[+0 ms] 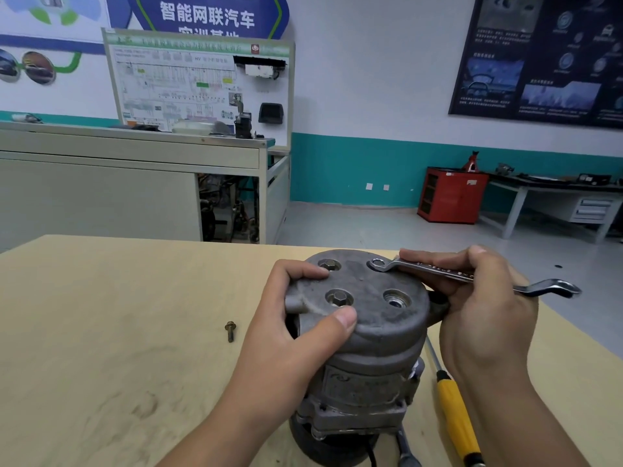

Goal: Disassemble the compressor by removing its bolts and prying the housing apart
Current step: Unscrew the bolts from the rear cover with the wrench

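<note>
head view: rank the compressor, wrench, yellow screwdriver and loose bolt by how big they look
1. compressor
2. wrench and yellow screwdriver: not ranked against each other, since the screwdriver runs off the bottom edge
3. loose bolt, clearly the smallest

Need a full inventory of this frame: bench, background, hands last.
grey cast-metal compressor: 1, grey, upright on table, centre
seated hex bolts: 2, dull metal, left side of the compressor's end cap
empty bolt hole: 1, near right of cap
loose flanged bolt: 1, brownish, on table left of compressor
silver double-ring wrench: 1, silver, ring end on cap's far-right spot
yellow-handled screwdriver: 1, yellow, on table right of compressor
light wooden table: 1, beige, foreground
red metal cabinet: 1, red, far wall
white wiring training board: 1, white, background left
left hand: grips cap rim
right hand: holds wrench
</note>
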Demonstrator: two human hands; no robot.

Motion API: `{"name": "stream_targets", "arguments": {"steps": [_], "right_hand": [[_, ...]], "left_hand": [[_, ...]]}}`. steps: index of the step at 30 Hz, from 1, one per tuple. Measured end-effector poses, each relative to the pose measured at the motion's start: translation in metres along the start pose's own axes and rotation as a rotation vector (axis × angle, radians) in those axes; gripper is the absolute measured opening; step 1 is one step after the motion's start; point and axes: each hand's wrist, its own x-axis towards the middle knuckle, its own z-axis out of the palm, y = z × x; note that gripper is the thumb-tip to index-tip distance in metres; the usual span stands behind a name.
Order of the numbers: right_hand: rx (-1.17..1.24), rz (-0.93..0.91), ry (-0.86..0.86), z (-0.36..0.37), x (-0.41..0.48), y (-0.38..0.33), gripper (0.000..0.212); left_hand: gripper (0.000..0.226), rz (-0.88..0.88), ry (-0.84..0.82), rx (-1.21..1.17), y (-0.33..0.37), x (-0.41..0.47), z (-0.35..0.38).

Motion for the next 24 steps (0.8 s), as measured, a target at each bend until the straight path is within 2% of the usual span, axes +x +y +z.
{"name": "stream_targets", "arguments": {"steps": [6, 10, 17, 22, 24], "right_hand": [[0.178, 0.056, -0.164, -0.003, 0.007, -0.008, 0.052], [0.116, -0.005, -0.265, -0.009, 0.012, -0.007, 0.042], [0.107, -0.025, -0.308, -0.013, 0.018, -0.001, 0.034], [0.279, 0.174, -0.281, -0.018, 0.024, -0.002, 0.029], [0.263, 0.091, -0.248, -0.019, 0.032, -0.002, 0.034]], "left_hand": [[0.038, 0.031, 0.02, 0.009, -0.002, 0.0, 0.0], [0.037, 0.042, 0.009, 0.02, -0.002, 0.002, 0.0], [0.035, 0.06, -0.004, 0.041, -0.003, 0.001, -0.003], [0.026, 0.011, -0.005, -0.102, -0.009, 0.014, -0.009], [0.023, 0.032, -0.011, -0.115, -0.011, 0.018, -0.006]]}}
